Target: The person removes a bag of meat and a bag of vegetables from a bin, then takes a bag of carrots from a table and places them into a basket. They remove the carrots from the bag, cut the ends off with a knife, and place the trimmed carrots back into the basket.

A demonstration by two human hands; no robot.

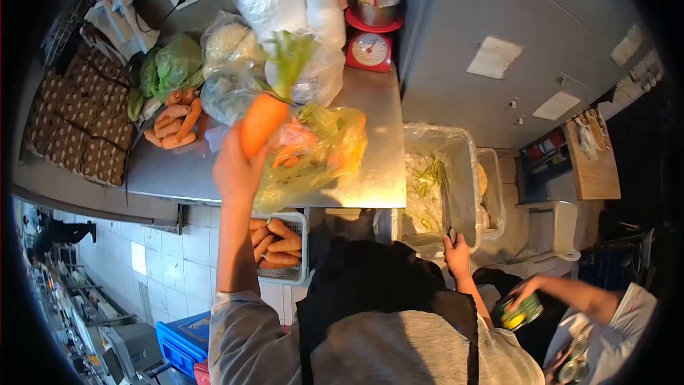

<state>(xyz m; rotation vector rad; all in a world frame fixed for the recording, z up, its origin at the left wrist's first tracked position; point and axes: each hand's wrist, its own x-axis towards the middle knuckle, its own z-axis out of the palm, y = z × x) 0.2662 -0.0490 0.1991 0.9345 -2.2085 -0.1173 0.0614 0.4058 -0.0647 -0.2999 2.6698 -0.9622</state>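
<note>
Grasping, in the left hand [235, 171], a thick orange carrot with a leafy green top [263, 127], raised above a crumpled translucent yellow plastic bag [342, 139]. Clasping, in the right hand [458, 255], a long knife with a black handle [452, 232], pointed away over a pale tub lined with clear plastic [459, 134].

Could lose the carrot past the left fingers, given a hold low on the root and a tall top unsupported. Could nick the tub's lining, given the blade's closeness. Could jolt the knife, given another person's hand [526, 291] near the right hand.

Counting by kind: one raised carrot; one knife; one yellow bag; one lined tub just beyond the right hand; one red dial scale [369, 51] beyond and between both hands; one grey plastic crate [305, 242] nearer than the left hand, with at least six loose orange carrots [281, 259]; at least six more, piled [171, 127] left of the left hand.
</note>
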